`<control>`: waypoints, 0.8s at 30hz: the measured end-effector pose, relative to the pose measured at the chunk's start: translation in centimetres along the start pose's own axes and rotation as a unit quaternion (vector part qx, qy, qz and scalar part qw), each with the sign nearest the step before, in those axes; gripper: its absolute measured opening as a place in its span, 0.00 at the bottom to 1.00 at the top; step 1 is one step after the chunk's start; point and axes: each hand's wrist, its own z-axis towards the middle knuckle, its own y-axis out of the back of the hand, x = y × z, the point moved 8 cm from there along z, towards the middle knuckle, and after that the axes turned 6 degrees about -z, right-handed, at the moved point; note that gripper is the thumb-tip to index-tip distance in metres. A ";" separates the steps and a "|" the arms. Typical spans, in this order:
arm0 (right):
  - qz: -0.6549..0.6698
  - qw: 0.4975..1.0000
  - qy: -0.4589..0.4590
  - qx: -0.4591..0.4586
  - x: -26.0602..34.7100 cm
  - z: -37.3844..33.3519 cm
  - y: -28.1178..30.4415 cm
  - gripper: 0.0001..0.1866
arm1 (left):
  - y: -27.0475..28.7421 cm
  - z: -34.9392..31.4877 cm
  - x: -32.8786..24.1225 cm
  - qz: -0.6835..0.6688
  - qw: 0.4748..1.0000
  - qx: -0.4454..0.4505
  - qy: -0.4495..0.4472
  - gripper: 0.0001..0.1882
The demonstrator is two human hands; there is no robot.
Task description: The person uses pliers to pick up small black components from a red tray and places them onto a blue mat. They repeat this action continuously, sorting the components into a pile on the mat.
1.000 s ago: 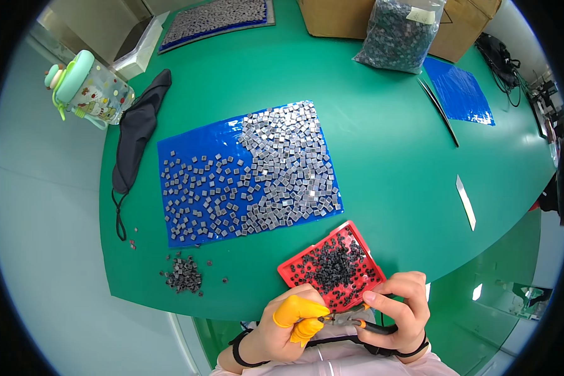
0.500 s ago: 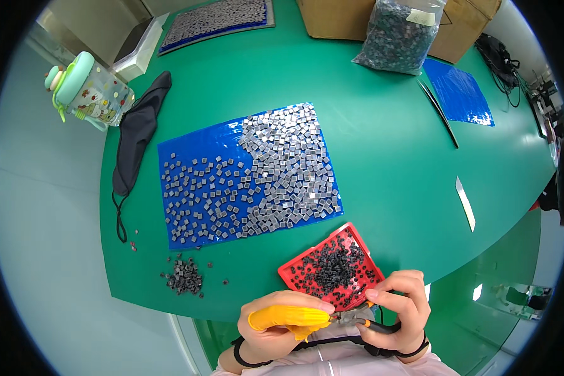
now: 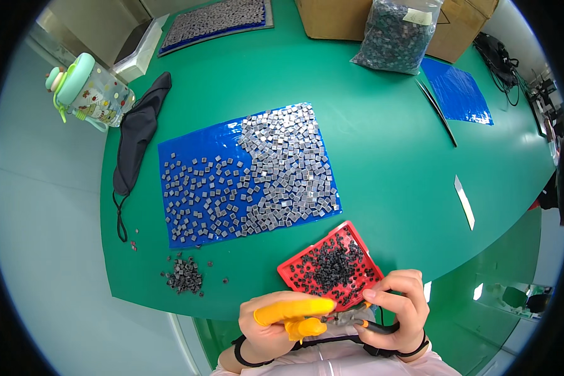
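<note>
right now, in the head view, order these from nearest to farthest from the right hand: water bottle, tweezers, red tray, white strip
From the right hand:
1. Red tray, right beside it, just up and left
2. White strip, up and to the right
3. Tweezers, beyond the strip
4. Water bottle, far upper left

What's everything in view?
Table: one, green, centre
Sheets: two, blue, middle, back right
Squares: many, grey, middle
Tray: one, red, front
Bits: many, black, tray
Pile: one, dark, front left
Cloth: one, black, left
Bottle: one, clear, left
Board: one, grey, back left
Box: one, white, back left
Bag: one, clear, back
Cardboard: count unclear, brown, back
Tweezers: one, black, right
Strip: one, white, right
Cables: several, black, right
Pliers: one, black-orange, front
Finger covers: two, yellow, front
Wristbands: two, black, wrists
Left hand: one, in covers, front
Right hand: one, holding pliers, front
</note>
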 end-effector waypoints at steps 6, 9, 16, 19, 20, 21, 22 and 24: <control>0.006 1.000 -0.004 0.001 -0.1 0.2 -0.2 0.26 | -0.3 0.0 -0.6 -0.092 0.995 0.004 -0.029 0.16; 0.011 1.000 -0.013 0.000 -0.3 0.1 -0.3 0.26 | -0.7 0.4 -1.4 0.062 0.995 0.032 -0.076 0.06; 0.012 1.000 -0.008 0.010 -0.1 0.2 -0.5 0.25 | 0.5 -0.3 -0.6 0.077 0.996 0.016 -0.049 0.10; -0.009 1.000 -0.009 -0.010 0.1 0.0 -0.2 0.26 | 0.3 0.0 -0.7 0.111 0.993 0.010 -0.044 0.05; -0.015 1.000 -0.010 -0.013 0.1 0.0 0.0 0.26 | 0.2 0.1 -0.7 0.122 0.991 0.009 -0.044 0.05; -0.016 1.000 -0.009 -0.015 0.0 0.1 0.0 0.26 | 0.2 0.1 -0.7 0.120 0.992 0.012 -0.038 0.06; -0.017 1.000 -0.009 -0.017 0.0 0.1 0.1 0.26 | 0.3 0.1 -0.5 0.118 0.992 0.015 -0.031 0.06; -0.019 1.000 0.002 -0.017 0.1 0.2 0.1 0.26 | 0.6 -0.1 -0.2 0.100 0.995 0.003 -0.002 0.06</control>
